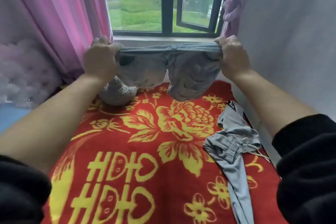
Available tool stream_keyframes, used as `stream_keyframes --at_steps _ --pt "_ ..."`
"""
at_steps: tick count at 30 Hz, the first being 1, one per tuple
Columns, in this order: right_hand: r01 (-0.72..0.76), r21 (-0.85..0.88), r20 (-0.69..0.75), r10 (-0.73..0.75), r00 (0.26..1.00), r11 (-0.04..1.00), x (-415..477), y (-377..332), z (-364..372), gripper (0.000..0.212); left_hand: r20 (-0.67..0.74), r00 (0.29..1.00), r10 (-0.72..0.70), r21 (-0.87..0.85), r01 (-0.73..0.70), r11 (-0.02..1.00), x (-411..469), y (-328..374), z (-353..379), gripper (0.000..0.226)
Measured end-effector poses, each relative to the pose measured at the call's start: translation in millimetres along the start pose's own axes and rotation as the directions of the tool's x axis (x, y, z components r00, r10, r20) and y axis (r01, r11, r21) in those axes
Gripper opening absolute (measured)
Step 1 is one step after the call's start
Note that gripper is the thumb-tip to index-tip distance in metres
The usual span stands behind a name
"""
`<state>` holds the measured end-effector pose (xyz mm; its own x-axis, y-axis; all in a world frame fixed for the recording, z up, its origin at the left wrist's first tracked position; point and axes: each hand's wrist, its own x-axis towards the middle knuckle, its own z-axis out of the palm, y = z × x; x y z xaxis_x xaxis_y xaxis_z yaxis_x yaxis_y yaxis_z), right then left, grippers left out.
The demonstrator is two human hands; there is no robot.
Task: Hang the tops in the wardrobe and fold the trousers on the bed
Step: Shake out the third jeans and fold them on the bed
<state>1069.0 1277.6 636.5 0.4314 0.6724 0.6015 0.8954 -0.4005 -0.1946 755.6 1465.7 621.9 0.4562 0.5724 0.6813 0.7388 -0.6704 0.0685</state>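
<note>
Both hands are raised over a bed: the left hand (100, 60) and the right hand (233, 56) each clench one end of the waistband of a pair of grey trousers (169, 71), stretching it taut between them in front of the window (163, 5). The two legs of the garment hang down bunched and crumpled, their lower ends reaching the red blanket (145, 151), which covers the bed and carries a yellow flower pattern and large yellow characters. Both forearms are bare, with black sleeves (307, 160) pushed up near the elbows.

A second pair of grey trousers (234, 151) lies loose and unfolded on the blanket to the right, near the wall, its drawstring waistband turned toward the middle of the bed and one leg running toward the near edge. A grey fuzzy bundle (118, 92) sits on the blanket just below the left wrist; what it is cannot be made out. Pink curtains (63, 14) hang to the left of the window above a pale padded headboard (23, 71), and one pane of the window stands open on green fields and buildings. No basket, drawer or other container is in view.
</note>
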Motion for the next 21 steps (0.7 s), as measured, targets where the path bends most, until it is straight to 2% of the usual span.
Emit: stream_keyframes --at_steps 2,5,7,11,13,17,18,19,20,21 --pt "-0.005 0.034 0.120 0.001 0.993 0.999 -46 8 41 0.035 0.082 0.997 -0.010 0.015 0.008 1.000 -43 -3 29 0.028" --pt "0.009 0.007 0.334 -0.011 0.943 1.000 -136 23 110 0.034 0.330 0.937 -0.116 0.048 0.106 0.993 -158 -9 93 0.024" --pt "0.047 -0.014 0.489 -0.034 0.871 0.999 -198 34 154 0.036 0.481 0.864 -0.150 0.089 0.122 0.989 -228 -8 129 0.023" --pt "0.082 -0.098 0.728 0.015 0.685 0.992 -326 53 218 0.036 0.732 0.655 -0.189 0.137 0.130 0.982 -354 4 178 0.029" --pt "0.084 -0.137 0.792 0.058 0.607 0.987 -383 62 234 0.037 0.808 0.567 -0.161 0.140 0.080 0.987 -403 11 192 0.027" --pt "0.113 -0.165 0.888 0.098 0.449 0.980 -470 72 242 0.040 0.921 0.384 -0.066 0.118 -0.113 0.987 -467 22 198 0.018" --pt "0.117 -0.166 0.904 0.104 0.415 0.979 -485 74 241 0.041 0.931 0.361 -0.043 0.104 -0.151 0.983 -478 23 198 0.014" --pt "0.116 -0.163 0.916 0.107 0.386 0.980 -498 74 238 0.041 0.930 0.368 -0.012 0.084 -0.178 0.980 -491 23 199 0.012" --pt "0.113 -0.153 0.923 0.101 0.371 0.982 -511 75 236 0.040 0.923 0.385 0.018 0.070 -0.215 0.974 -506 22 199 0.012" --pt "0.109 -0.143 0.927 0.094 0.363 0.984 -525 76 233 0.040 0.931 0.365 0.024 0.071 -0.245 0.967 -521 23 198 0.013"
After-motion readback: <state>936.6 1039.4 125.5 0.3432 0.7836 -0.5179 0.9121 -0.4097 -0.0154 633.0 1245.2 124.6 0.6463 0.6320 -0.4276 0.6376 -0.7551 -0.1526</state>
